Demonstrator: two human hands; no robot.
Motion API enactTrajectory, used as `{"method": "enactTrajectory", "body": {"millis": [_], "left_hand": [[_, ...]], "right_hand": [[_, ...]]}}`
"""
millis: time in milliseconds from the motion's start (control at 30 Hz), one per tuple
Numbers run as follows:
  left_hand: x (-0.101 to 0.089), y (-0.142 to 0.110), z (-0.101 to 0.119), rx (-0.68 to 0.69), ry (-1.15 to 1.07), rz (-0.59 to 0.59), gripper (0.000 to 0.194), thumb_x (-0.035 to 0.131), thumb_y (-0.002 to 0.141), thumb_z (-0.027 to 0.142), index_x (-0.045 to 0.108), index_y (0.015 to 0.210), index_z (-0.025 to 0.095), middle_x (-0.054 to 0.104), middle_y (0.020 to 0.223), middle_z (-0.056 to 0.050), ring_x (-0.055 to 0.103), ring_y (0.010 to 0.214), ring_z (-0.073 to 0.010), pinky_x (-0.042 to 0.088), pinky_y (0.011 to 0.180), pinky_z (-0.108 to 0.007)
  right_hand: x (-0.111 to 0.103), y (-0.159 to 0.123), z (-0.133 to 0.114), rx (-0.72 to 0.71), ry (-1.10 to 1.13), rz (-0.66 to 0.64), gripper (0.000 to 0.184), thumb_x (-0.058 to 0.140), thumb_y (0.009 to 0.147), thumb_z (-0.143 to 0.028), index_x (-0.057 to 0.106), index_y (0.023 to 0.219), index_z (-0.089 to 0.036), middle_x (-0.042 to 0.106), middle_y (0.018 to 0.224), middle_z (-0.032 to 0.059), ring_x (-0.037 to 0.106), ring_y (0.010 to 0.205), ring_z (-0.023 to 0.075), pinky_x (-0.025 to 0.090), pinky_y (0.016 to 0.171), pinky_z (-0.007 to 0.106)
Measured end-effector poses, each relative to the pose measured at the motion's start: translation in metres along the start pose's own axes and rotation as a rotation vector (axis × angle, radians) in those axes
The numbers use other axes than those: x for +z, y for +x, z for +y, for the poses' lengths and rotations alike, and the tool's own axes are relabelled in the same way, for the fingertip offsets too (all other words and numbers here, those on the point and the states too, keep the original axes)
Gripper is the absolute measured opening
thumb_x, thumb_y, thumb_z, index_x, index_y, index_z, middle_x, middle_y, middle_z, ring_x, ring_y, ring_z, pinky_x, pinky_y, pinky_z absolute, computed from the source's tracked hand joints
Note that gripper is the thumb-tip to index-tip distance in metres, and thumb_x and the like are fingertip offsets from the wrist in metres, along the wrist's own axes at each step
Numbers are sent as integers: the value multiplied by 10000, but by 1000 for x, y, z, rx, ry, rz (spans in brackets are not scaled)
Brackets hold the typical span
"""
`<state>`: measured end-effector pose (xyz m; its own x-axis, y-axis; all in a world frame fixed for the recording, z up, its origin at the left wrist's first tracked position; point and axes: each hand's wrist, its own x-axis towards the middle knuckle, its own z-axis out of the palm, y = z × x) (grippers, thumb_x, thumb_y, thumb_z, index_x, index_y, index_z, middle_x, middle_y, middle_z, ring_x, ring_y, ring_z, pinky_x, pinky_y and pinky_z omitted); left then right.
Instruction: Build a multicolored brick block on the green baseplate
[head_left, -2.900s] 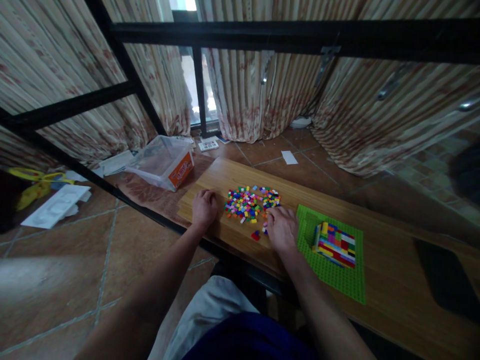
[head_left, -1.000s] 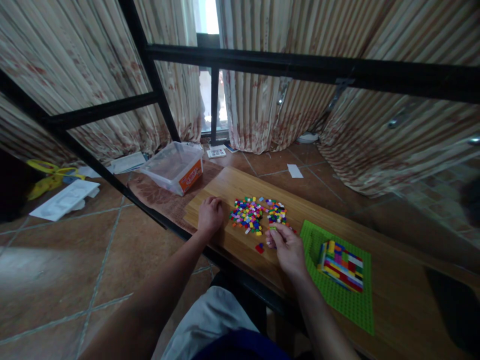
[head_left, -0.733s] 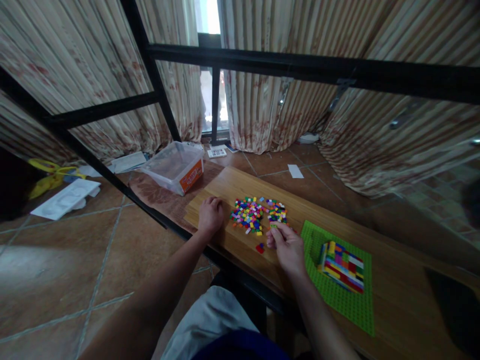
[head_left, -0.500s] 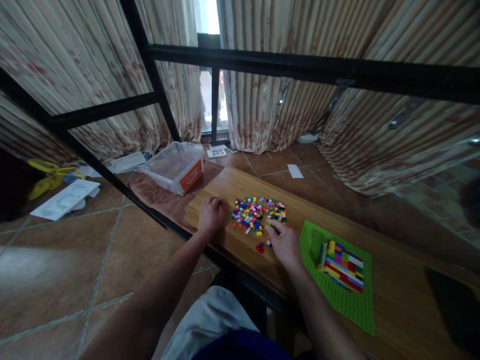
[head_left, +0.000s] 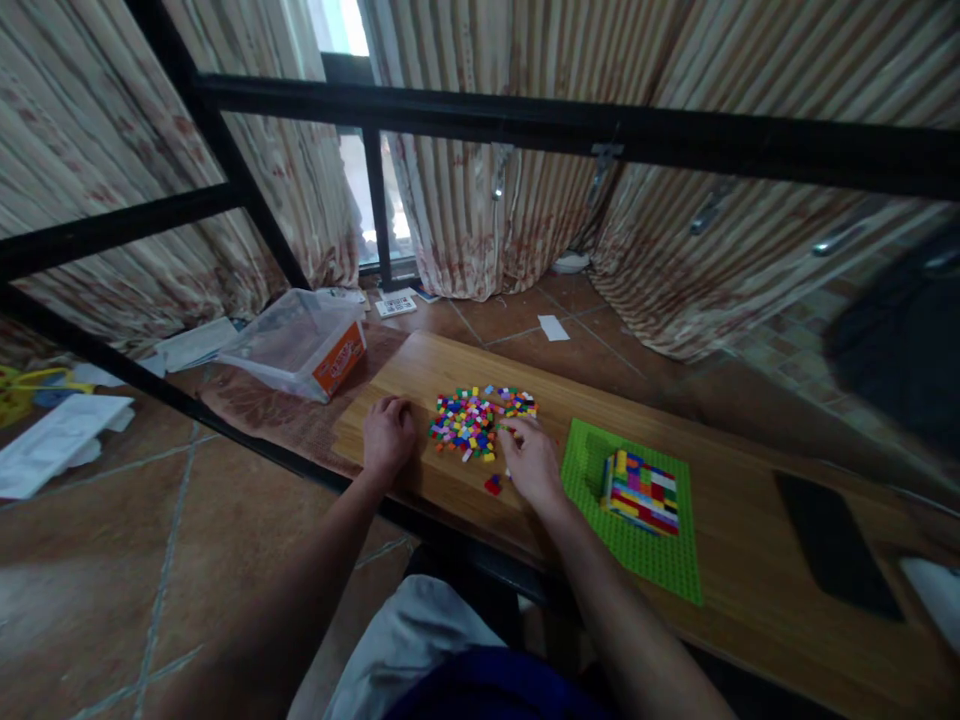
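Observation:
Small toy bricks in many colours lie in a loose pile [head_left: 466, 425] on the wooden table. At the pile's right side, the thumb and fingers of my right hand [head_left: 534, 462] are pinched together on what looks like a small toy brick, mostly hidden by the fingertips. My left hand [head_left: 388, 440] rests on the table left of the pile, its fingers curled in, with nothing visible in them. A few red and blue bricks [head_left: 493, 485] lie apart, near the table's front edge. To the right, a block built of coloured bricks [head_left: 642, 492] stands on a green baseplate [head_left: 660, 570].
A clear plastic bin [head_left: 292, 345] with an orange label stands on a brown mat beyond the table's left end. A dark flat object [head_left: 836, 545] lies on the table's right part. A black metal frame [head_left: 465, 112] crosses in front of the curtains. White packaging [head_left: 64, 440] lies on the floor.
The view has turned to the right, so everything appears shifted left. My right hand stays at the pile's right side, with its fingers still pinched. The left hand remains resting on the table.

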<state>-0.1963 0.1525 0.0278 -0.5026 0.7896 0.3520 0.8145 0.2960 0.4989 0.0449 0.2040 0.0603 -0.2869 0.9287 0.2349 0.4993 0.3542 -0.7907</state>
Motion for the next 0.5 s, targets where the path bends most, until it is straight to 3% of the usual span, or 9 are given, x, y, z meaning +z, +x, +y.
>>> {"method": "enactTrajectory", "body": {"millis": [200,333,400,500], "left_hand": [[-4,1,1,7,13,-22,319,459,883,223,725,1051,171,688,1163,-136,617,1114,-293,483,1022,-439],[-4,1,2,-1,12,-21,316,456,886,233,727,1038,174,690,1151,-133,614,1120,-291,481,1021,-435],[-4,1,3,-6,13,-20,316,455,889,242,728,1036,175,691,1142,-132,611,1121,-293,482,1017,-436],[-4,1,3,-4,20,-22,324,458,884,244,725,1053,172,686,1152,-133,609,1114,-295,482,1019,-439]], "right_hand": [[-25,-21,-11,181,280,37,333,555,882,-439,748,1023,-207,751,813,51,706,700,208,579,677,345],[-69,-45,-11,267,379,186,393,656,816,-519,723,1046,-208,764,835,38,698,642,181,578,600,312],[-93,-54,-1,334,369,269,465,736,748,-523,681,1082,-204,758,820,30,687,605,169,577,570,300],[-124,-63,24,461,313,379,486,801,664,-532,650,976,-192,750,791,40,689,601,181,579,556,306]]}}
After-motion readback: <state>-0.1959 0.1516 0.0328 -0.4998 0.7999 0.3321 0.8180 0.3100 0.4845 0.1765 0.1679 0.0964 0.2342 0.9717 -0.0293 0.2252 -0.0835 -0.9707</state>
